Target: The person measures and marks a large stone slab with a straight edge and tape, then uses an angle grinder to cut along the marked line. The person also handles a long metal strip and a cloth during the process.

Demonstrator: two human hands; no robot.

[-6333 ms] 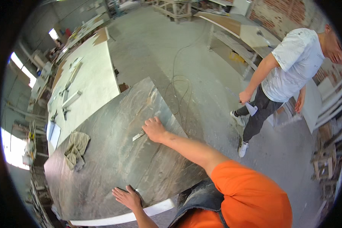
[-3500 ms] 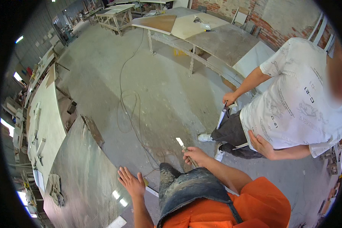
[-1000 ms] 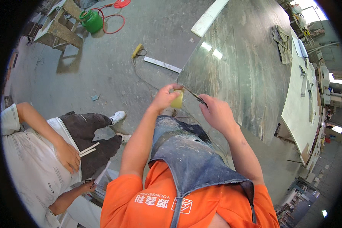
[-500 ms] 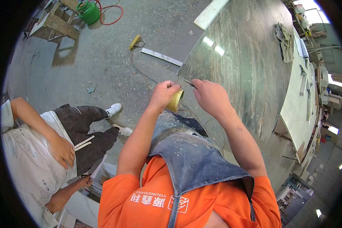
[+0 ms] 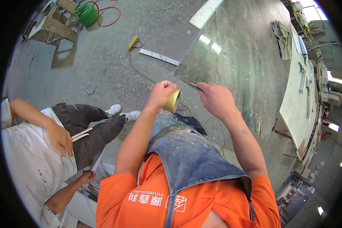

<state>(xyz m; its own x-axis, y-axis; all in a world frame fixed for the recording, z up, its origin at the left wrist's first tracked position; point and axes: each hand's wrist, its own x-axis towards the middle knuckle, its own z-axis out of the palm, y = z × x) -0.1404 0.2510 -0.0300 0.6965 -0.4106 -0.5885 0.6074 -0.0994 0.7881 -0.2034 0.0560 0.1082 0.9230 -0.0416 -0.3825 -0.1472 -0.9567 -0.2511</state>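
My left hand (image 5: 159,94) is closed on a short, hollow yellow cylinder (image 5: 170,103), which looks like a roll of tape or a cup; its open end faces right. To the right, my right hand (image 5: 217,99) grips a thin, dark metal tool (image 5: 192,86) like a narrow blade. The tool's tip points left, toward my left fingers. Both hands are in front of my blue apron (image 5: 193,159), close to the near left corner of a large, polished, veined stone slab (image 5: 231,72). I cannot make out what lies between my left fingertips.
At my left stands a person (image 5: 38,152) in a white shirt. Farther off are a green gas cylinder (image 5: 86,14) with a red hose and a wooden stand (image 5: 57,28). A cable (image 5: 136,70) and a white strip (image 5: 159,56) lie on the floor. A cloth (image 5: 282,40) rests on the slab.
My right hand has moved a little right, away from my left hand, and more of the blade-like tool shows. The person at left has shifted a foot toward me.
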